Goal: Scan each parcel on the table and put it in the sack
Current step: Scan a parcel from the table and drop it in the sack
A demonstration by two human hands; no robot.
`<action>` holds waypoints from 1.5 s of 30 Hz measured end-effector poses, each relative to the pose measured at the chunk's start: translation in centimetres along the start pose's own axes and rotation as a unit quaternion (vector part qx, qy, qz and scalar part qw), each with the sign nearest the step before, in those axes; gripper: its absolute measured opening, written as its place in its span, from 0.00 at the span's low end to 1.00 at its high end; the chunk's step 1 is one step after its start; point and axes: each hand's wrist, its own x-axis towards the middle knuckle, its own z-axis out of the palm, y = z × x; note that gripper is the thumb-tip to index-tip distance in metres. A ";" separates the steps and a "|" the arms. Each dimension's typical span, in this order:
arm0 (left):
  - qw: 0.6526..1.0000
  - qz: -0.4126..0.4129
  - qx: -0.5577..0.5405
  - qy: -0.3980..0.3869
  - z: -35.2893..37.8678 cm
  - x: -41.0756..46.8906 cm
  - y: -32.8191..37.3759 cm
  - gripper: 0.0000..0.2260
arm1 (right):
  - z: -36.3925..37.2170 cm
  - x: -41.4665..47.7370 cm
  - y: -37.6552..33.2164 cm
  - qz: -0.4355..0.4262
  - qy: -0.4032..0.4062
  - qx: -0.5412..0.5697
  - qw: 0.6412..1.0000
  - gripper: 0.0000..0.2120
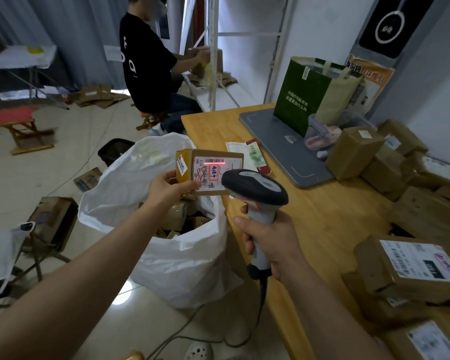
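Note:
My left hand holds a small cardboard parcel above the open white sack, label turned toward me. A red scan line lies across the label's barcode. My right hand grips the handle of a grey and black barcode scanner, its head pointing at the label from just to the right. The sack stands on the floor against the left edge of the wooden table and holds several cardboard boxes. More cardboard parcels lie piled on the table's right side.
A grey mat with a green bag lies at the table's back, and stacked boxes are beside it. A person in black sits behind the sack. Loose boxes, a stool and the scanner's cable are on the floor.

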 end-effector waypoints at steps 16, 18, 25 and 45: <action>0.982 -0.166 0.022 0.088 -3.2 4.1 -6.1 0.15 | -1.8 1.5 2.4 0.081 0.081 0.099 0.988 0.04; 0.985 -0.161 0.042 0.035 0.2 4.1 -5.8 0.23 | -2.7 1.2 2.3 0.084 0.112 0.123 0.982 0.05; 0.946 0.102 0.191 -0.239 18.0 -3.0 -2.2 0.32 | -8.6 -1.8 2.9 0.073 0.307 0.215 0.924 0.05; 0.681 0.349 0.503 -0.401 26.9 -6.9 8.9 0.56 | -18.2 -7.9 4.3 0.027 0.315 0.150 0.937 0.08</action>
